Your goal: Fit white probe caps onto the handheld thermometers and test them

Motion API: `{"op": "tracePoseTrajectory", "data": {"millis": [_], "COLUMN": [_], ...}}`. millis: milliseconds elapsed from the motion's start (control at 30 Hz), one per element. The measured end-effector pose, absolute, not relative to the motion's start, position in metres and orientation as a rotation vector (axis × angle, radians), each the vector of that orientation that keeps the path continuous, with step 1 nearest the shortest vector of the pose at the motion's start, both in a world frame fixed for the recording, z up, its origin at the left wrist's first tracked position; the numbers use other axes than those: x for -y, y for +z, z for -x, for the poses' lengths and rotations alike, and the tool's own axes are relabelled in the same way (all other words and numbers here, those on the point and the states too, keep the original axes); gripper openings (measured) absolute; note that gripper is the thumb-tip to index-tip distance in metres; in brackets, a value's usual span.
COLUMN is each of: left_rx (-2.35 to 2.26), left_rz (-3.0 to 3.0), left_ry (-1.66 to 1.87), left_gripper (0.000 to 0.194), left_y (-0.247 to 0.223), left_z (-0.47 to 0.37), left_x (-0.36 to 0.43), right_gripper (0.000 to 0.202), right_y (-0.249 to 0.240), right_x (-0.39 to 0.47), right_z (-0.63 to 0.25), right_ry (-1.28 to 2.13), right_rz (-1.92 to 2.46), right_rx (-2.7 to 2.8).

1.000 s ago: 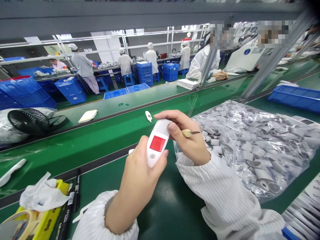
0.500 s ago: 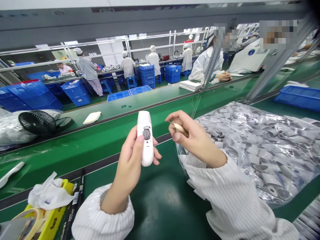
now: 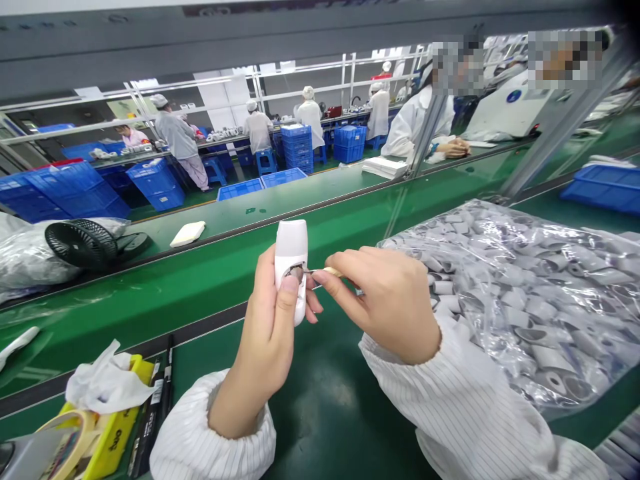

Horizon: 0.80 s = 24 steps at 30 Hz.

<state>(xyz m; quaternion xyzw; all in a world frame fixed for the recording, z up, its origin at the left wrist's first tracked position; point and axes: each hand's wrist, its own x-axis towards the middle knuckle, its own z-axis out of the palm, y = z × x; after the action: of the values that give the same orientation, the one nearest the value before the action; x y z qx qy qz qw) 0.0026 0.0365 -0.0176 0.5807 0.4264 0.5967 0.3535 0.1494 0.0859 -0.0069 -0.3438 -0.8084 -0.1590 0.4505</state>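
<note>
A white handheld device (image 3: 291, 243) stands nearly upright in my left hand (image 3: 273, 313), whose thumb presses by the round part in its opening. My fingers wrap behind the device. My right hand (image 3: 383, 297) pinches a thin tool with a pale handle (image 3: 333, 272). The tool's metal tip touches or reaches into the right side of the opening; the exact contact is too small to tell.
A clear bag of grey-white plastic parts (image 3: 540, 307) lies at the right. On the left are a yellow box (image 3: 113, 443), black pens (image 3: 150, 420) and a black fan (image 3: 83, 243). Across the green conveyor (image 3: 210, 273) a person's hands (image 3: 453, 148) rest on the bench.
My right hand has moved left and turned, bringing the tool's tip to the device's opening. The device has rotated slightly in my left hand.
</note>
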Motion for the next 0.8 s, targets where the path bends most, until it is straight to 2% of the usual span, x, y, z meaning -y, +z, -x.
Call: {"op": "tracePoseTrajectory", "data": {"millis": [100, 200, 300, 400, 467, 567, 633, 800], "left_rx": [-1.141, -0.989, -0.865, -0.852, -0.836, -0.813, -0.815, -0.798], "left_rz": [-1.493, -1.341, -1.215, -1.117, -1.088, -1.087, -1.087, -1.128], "left_ry": [1.536, 1.415, 1.307, 1.257, 1.211, 1.138, 1.109, 1.154], "left_gripper": [0.025, 0.020, 0.023, 0.019, 0.037, 0.056, 0.061, 0.057], "left_y": [-0.016, -0.008, -0.001, 0.001, 0.000, -0.001, -0.002, -0.004], "left_z": [-0.001, 0.006, 0.011, 0.012, 0.012, 0.011, 0.011, 0.011], "left_x": [-0.036, -0.037, -0.039, -0.041, -0.042, -0.041, -0.040, -0.036], "right_gripper": [0.039, 0.042, 0.043, 0.032, 0.024, 0.029, 0.027, 0.012], "right_y": [-0.007, -0.005, -0.004, -0.004, -0.005, -0.007, -0.007, -0.010], "right_x": [-0.083, -0.081, -0.084, -0.089, -0.092, -0.096, -0.097, -0.091], "right_z": [-0.148, -0.147, -0.148, -0.147, -0.147, -0.147, -0.148, -0.147], "right_ry": [-0.440, -0.188, 0.069, -0.095, -0.256, -0.301, -0.268, -0.023], "right_rz": [0.882, 0.834, 0.764, 0.627, 0.506, 0.387, 0.334, 0.377], "right_rx": [1.996, 2.053, 2.085, 2.031, 2.043, 2.100, 2.072, 1.773]}}
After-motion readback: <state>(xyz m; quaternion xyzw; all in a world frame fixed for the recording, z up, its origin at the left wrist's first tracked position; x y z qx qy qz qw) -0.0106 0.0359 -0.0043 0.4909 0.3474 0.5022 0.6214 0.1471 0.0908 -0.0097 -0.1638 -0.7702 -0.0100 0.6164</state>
